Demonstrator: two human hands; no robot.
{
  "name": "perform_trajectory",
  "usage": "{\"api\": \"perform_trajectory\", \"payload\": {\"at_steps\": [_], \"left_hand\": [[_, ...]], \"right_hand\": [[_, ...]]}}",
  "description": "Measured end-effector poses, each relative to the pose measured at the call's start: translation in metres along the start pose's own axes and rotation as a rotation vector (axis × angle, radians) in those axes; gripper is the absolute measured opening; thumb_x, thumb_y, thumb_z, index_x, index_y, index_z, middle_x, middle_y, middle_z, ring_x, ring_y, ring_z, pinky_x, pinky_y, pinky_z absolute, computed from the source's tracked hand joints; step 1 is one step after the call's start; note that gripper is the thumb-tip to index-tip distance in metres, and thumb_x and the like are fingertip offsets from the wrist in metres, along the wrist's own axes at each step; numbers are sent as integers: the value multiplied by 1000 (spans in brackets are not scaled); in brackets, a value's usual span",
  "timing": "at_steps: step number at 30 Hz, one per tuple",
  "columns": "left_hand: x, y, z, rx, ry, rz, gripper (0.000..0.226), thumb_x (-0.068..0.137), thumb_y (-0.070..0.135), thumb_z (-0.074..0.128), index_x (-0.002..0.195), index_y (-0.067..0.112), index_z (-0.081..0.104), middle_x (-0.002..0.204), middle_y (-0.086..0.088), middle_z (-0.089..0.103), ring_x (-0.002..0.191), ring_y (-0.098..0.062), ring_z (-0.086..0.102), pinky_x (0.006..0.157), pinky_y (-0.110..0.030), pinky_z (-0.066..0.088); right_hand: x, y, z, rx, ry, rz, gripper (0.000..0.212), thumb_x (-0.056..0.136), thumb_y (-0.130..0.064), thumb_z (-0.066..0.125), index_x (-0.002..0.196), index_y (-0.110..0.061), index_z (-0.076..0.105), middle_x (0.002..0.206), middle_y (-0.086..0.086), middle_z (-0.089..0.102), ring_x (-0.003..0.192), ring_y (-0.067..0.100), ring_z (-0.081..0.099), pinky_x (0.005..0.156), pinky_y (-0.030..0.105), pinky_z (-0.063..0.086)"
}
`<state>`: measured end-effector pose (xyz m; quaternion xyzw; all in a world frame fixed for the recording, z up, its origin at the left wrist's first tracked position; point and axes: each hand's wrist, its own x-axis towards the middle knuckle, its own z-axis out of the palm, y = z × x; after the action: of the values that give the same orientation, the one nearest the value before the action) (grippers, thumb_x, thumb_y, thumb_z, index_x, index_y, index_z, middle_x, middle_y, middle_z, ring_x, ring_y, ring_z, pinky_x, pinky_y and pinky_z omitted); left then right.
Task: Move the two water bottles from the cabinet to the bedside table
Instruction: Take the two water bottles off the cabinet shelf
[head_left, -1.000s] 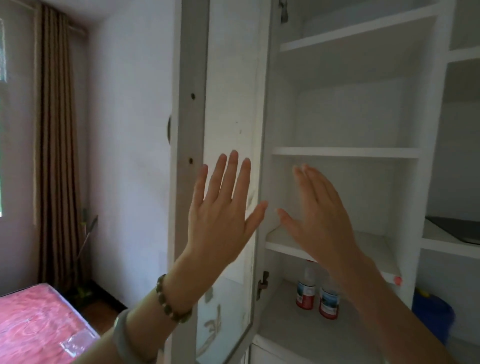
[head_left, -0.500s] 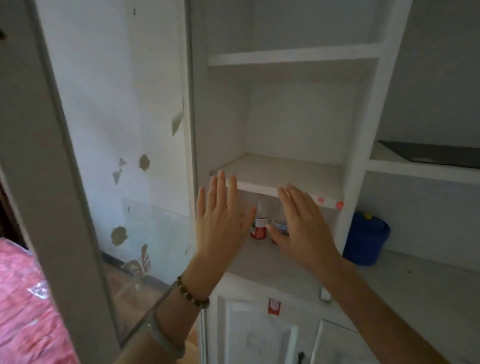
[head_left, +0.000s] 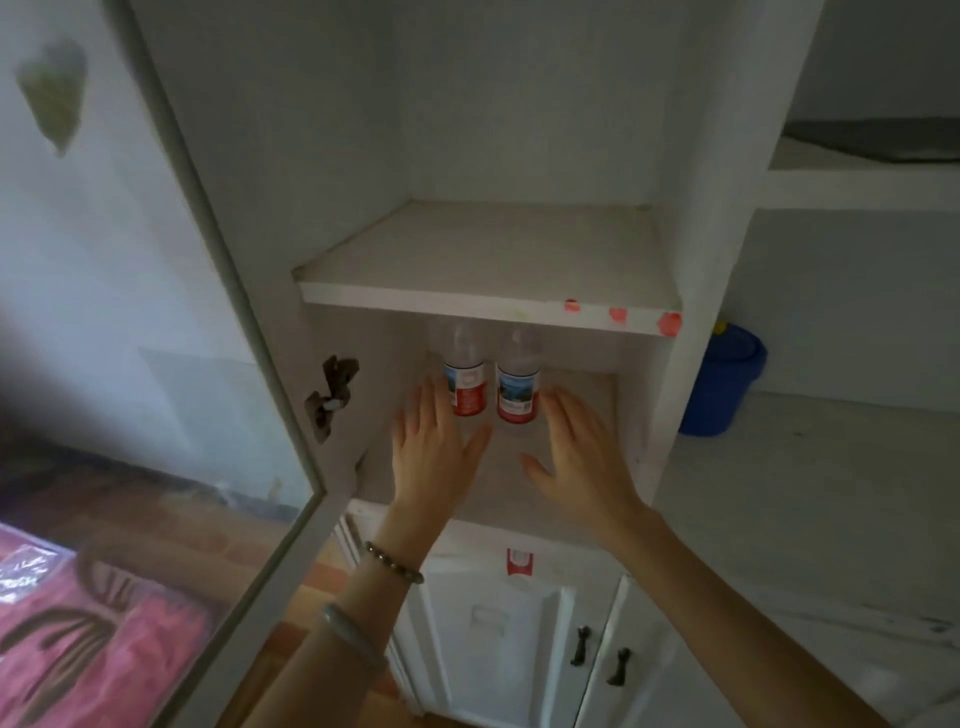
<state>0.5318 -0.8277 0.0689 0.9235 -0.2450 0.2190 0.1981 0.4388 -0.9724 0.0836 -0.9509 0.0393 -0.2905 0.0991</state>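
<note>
Two clear water bottles stand side by side at the back of the lower cabinet shelf (head_left: 582, 410), their caps hidden behind the shelf above. The left bottle (head_left: 466, 387) has a red and white label; the right bottle (head_left: 516, 395) has a blue and red label. My left hand (head_left: 431, 449) reaches into the shelf, fingers spread, its fingertips just left of the left bottle. My right hand (head_left: 576, 457) is flat and open too, fingertips just right of the right bottle. Neither hand holds anything.
The glass cabinet door (head_left: 223, 322) stands open on the left, with a hinge (head_left: 332, 395) on the cabinet's inner wall. An upper shelf (head_left: 488, 265) overhangs the bottles. A blue bucket (head_left: 722, 384) sits on the counter to the right. Lower cabinet doors (head_left: 550, 644) below, pink bedding (head_left: 67, 639) bottom left.
My view has dropped and come closer to the lower shelf. Both hands have moved down and forward into the shelf, ending on either side of the bottles.
</note>
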Motion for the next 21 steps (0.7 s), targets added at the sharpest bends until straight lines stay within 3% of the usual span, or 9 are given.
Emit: {"api": "perform_trajectory", "payload": {"at_steps": [2, 5, 7, 10, 13, 15, 17, 19, 21], "left_hand": [[12, -8, 23, -90, -59, -29, 86, 84, 65, 26, 142, 2, 21, 145, -21, 35, 131, -34, 36, 108, -48, 25], [32, -19, 46, -278, -119, -96, 82, 84, 59, 43, 143, 6, 20, 143, -17, 37, 127, -31, 40, 105, -48, 33], [46, -25, 59, -393, -113, -118, 79, 82, 49, 58, 141, 9, 23, 139, -14, 43, 121, -30, 47, 98, -43, 40], [65, -34, 78, -581, -143, -149, 81, 78, 48, 65, 141, 16, 25, 136, -7, 48, 117, -22, 52, 95, -39, 46], [79, -34, 87, -885, -163, -221, 79, 71, 55, 68, 134, 21, 34, 127, -1, 54, 112, -13, 56, 91, -41, 50], [86, -30, 89, -1001, -151, -252, 69, 74, 51, 67, 129, 20, 40, 119, 1, 57, 107, -6, 58, 88, -31, 51], [92, -30, 91, -1025, -135, -239, 46, 83, 29, 67, 120, 30, 41, 111, 13, 57, 98, 7, 57, 78, -14, 49], [96, -33, 94, -1000, -133, -233, 55, 80, 14, 72, 119, 30, 37, 112, 19, 52, 98, 9, 56, 75, -9, 45], [97, -38, 97, -959, -127, -228, 64, 76, 15, 75, 126, 20, 36, 116, 11, 53, 104, -2, 56, 80, -13, 46]], "right_hand": [[12, 7, 20, 44, -6, 65, 75, 72, -31, 74, 132, -2, 39, 132, 18, 49, 119, 31, 48, 100, 39, 40], [35, 22, 49, 181, -43, 167, 72, 76, -34, 69, 133, -8, 36, 133, 12, 48, 121, 25, 45, 99, 37, 43], [50, 28, 61, 307, -22, 220, 62, 76, -33, 69, 127, -12, 40, 122, 6, 54, 111, 18, 51, 90, 24, 45], [67, 34, 75, 482, 62, 316, 56, 75, -26, 73, 121, -12, 45, 106, -5, 55, 91, -4, 47, 74, 0, 35], [78, 40, 90, 633, 63, 398, 59, 69, -20, 77, 119, -17, 47, 108, -6, 62, 94, 1, 58, 72, 7, 44], [84, 43, 97, 723, 66, 445, 54, 67, -9, 78, 111, -21, 50, 100, -12, 63, 90, -7, 59, 68, 7, 45], [88, 43, 99, 769, 68, 502, 53, 68, -4, 75, 105, -28, 47, 92, -20, 57, 79, -15, 56, 62, 2, 42], [90, 44, 102, 788, 68, 536, 53, 69, -4, 75, 105, -27, 43, 88, -21, 53, 73, -15, 54, 60, 2, 42], [92, 46, 104, 793, 58, 546, 54, 69, -5, 76, 106, -25, 42, 88, -22, 51, 71, -14, 52, 59, 2, 42]]}}
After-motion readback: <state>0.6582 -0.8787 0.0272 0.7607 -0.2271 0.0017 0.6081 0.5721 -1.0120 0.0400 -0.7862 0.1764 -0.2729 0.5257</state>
